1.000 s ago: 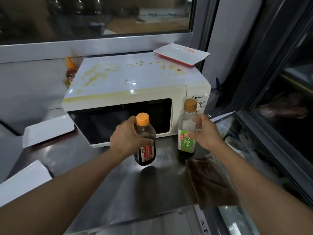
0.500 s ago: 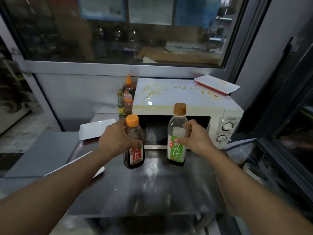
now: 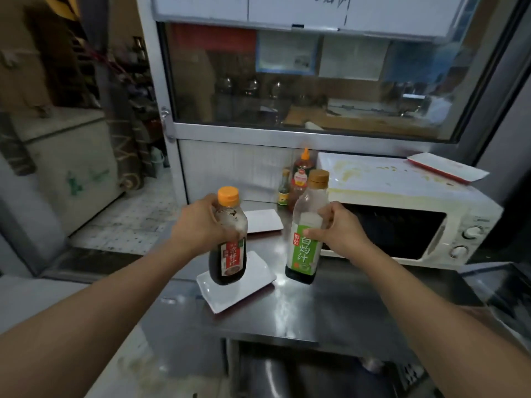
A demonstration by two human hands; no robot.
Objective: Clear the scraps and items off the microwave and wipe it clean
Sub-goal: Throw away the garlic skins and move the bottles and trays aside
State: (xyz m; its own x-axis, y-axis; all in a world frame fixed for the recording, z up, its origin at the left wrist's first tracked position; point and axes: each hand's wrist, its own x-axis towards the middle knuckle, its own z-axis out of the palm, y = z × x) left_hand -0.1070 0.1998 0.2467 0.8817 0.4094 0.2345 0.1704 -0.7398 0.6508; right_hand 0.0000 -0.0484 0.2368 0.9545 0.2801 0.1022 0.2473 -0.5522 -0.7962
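Both hands are full here: the left hand (image 3: 198,225) is wrapped around a dark sauce bottle (image 3: 228,239) with an orange cap, held up over a white plate (image 3: 253,285) on the steel surface (image 3: 330,305). The right hand (image 3: 339,231) grips a green-label bottle (image 3: 306,239) with a tan cap, held just beside the first one. The microwave (image 3: 402,208) sits to the right, its top smeared with yellowish stains and scraps, and a red-rimmed tray (image 3: 448,166) rests on its back right corner. Two more bottles (image 3: 298,179) stand against the wall beside it.
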